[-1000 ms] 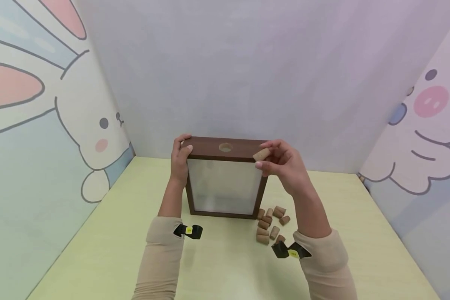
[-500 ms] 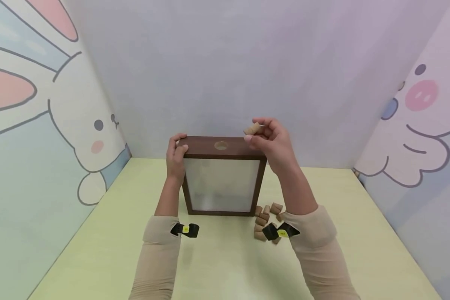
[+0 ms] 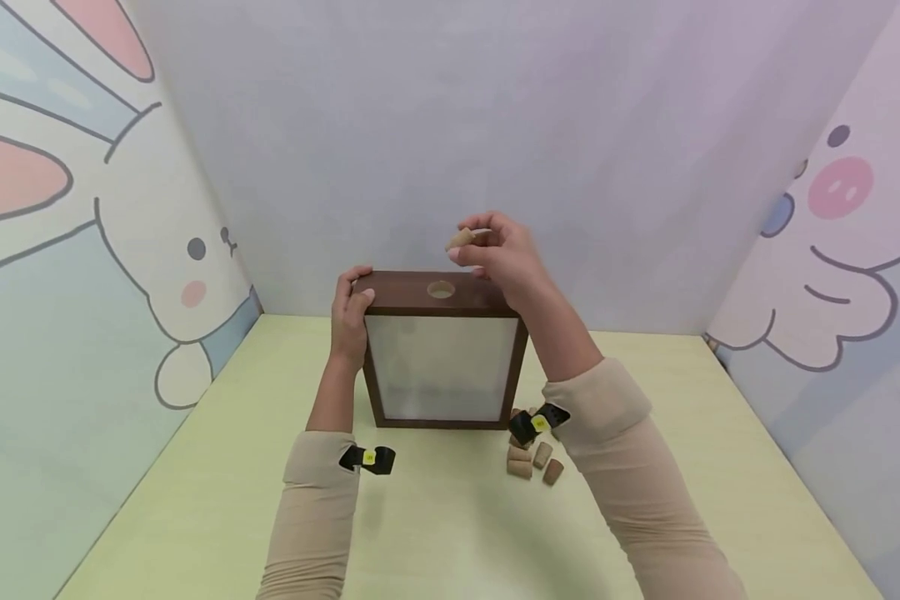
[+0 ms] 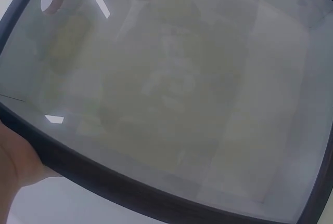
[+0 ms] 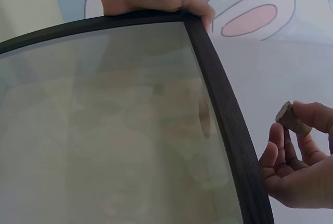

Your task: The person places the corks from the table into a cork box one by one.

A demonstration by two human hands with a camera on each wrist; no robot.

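A dark brown shadow box [image 3: 397,287] stands upright on the table, with a clear front pane [image 3: 442,367] and a round hole [image 3: 441,290] in its top edge. My left hand [image 3: 349,321] grips its upper left corner, thumb on top. Between thumb and fingers, my right hand [image 3: 512,257] pinches a tapered cork [image 3: 460,240] above the top edge, slightly right of the hole. The right wrist view shows this cork [image 5: 292,119] tilted and apart from the frame [image 5: 234,115]. In the left wrist view, the pane [image 4: 171,89] fills most of the picture.
Several loose corks [image 3: 520,462] lie on the pale yellow table [image 3: 420,517] by the box's lower right corner, some hidden behind the right wrist's black camera [image 3: 528,423]. A plain backdrop [image 3: 390,150] rises behind, with cartoon-printed panels on both sides.
My right hand has risen and moved left with the cork, from the box's upper right corner to above the top edge. The left hand keeps its grip on the box.
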